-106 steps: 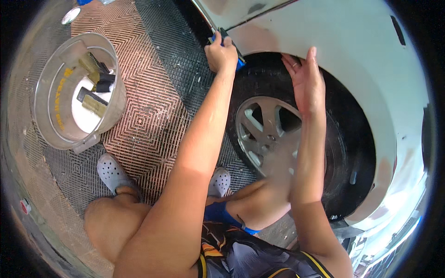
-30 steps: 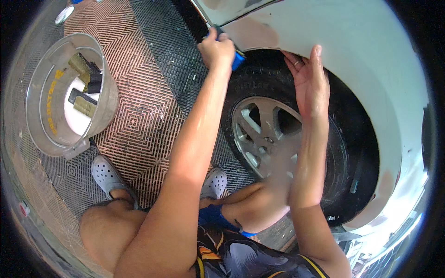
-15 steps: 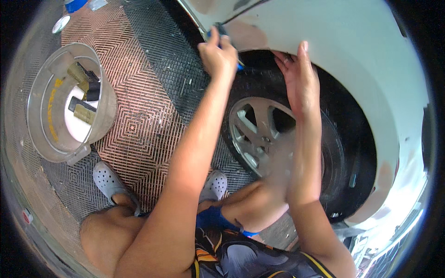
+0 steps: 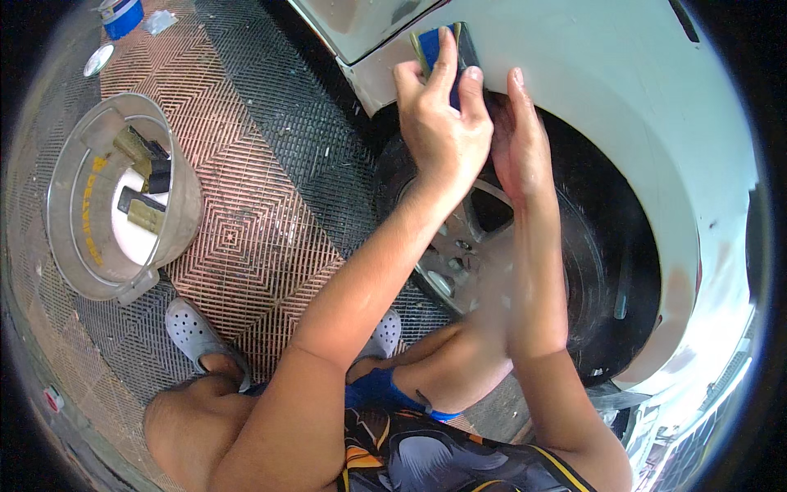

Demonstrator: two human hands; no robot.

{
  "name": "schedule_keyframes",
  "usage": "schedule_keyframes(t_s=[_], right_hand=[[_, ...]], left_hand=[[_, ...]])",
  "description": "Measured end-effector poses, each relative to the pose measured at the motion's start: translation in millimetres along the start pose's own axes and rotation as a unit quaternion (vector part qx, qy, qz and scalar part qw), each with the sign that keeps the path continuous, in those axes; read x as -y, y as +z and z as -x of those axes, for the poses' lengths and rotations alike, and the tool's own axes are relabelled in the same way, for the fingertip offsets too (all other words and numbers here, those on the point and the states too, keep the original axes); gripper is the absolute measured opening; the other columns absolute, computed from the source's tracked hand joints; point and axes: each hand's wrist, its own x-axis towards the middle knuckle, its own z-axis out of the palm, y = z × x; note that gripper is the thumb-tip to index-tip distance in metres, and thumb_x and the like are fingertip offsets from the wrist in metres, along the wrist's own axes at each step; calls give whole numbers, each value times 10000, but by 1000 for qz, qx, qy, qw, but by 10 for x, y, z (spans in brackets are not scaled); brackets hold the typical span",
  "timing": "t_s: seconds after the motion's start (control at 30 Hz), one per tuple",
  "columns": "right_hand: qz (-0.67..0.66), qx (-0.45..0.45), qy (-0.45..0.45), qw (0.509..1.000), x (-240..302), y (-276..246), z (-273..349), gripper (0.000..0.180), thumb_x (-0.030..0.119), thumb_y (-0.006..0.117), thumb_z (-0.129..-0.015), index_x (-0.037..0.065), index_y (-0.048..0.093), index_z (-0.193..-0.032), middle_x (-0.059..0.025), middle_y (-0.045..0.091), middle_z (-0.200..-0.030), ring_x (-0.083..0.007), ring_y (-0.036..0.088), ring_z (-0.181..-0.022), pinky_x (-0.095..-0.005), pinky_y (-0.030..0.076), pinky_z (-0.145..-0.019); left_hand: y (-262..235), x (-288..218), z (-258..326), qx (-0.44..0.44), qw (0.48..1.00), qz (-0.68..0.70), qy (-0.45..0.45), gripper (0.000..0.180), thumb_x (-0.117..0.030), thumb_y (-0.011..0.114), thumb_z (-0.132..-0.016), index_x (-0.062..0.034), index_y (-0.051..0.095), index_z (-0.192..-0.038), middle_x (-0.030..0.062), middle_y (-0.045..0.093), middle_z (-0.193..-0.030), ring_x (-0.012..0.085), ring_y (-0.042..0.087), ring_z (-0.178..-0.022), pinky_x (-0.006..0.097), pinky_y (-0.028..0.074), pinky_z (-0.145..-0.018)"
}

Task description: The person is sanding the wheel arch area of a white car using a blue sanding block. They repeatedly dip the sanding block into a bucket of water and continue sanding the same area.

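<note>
plainly, the left hand (image 4: 443, 127) is clamped on a blue and black block (image 4: 464, 49) with olive edges; the block lies between thumb and fingers, ahead of the palm, its far end jutting past the fingertips, with one finger stretched along its blue side. it sits at the pale car panel (image 4: 607, 115) just above the wheel arch, though whether it touches cannot be told. close beside it, the right hand (image 4: 525, 152) is raised with its thumb pointing up along the arch's edge, held away from the other fingers, which are partly hidden in shadow. behind the hands, a dark tyre (image 4: 584, 266) surrounds a grey spoked rim (image 4: 447, 246). well apart, to the left, a translucent bucket (image 4: 187, 201) with similar blocks (image 4: 146, 213) inside stands on a tan and black grid floor (image 4: 234, 234). farthest off, near the upper left edge, are a round white lid (image 4: 98, 60), a blue tin (image 4: 123, 20) and a scrap of clear plastic (image 4: 160, 22).
</note>
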Motion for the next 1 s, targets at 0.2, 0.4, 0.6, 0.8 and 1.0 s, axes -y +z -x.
schedule_keyframes(t_s=[0.2,0.4,0.6,0.8,1.0], right_hand=[[65,24,2,998,40,148,18,661,522,455,-1059,-6,439,-1457,-163,524,-1440,-289,500,-1329,-497,278,-1182],[-20,-10,35,999,-37,13,22,609,452,575,-1032,-15,499,-1415,-136,577,-1386,-235,534,-1290,-451,359,-1157],[16,-1,-2,1000,48,164,57,575,435,537,-1051,-37,513,-1379,-147,574,-1384,-241,542,-1285,-443,385,-1143],[0,5,-11,1000,15,157,-15,577,433,529,-1054,-44,507,-1378,-150,551,-1400,-258,535,-1289,-449,347,-1167],[14,-14,12,1000,-32,-24,18,595,445,536,-1048,-31,493,-1404,-121,530,-1429,-250,509,-1308,-437,340,-1167]], left_hand=[[-72,1145,-352,-14,987,-57,-149,500,-217,672,-931,-52,598,-1397,206,577,-1055,374,615,-965,456,506,-878],[-36,15,-27,-34,999,10,26,472,-186,747,-893,-105,664,-1350,180,570,-924,334,599,-869,419,510,-829],[-15,907,-302,-54,969,-5,-242,474,-120,695,-900,42,621,-1339,285,622,-1190,381,632,-1058,396,490,-972],[-49,815,-24,-55,986,-89,-132,493,-197,718,-899,-86,646,-1374,224,583,-1009,358,600,-987,426,466,-955],[73,1070,163,-34,981,-69,-178,494,-232,749,-863,-130,672,-1341,200,541,-1025,384,594,-978,446,484,-899]])
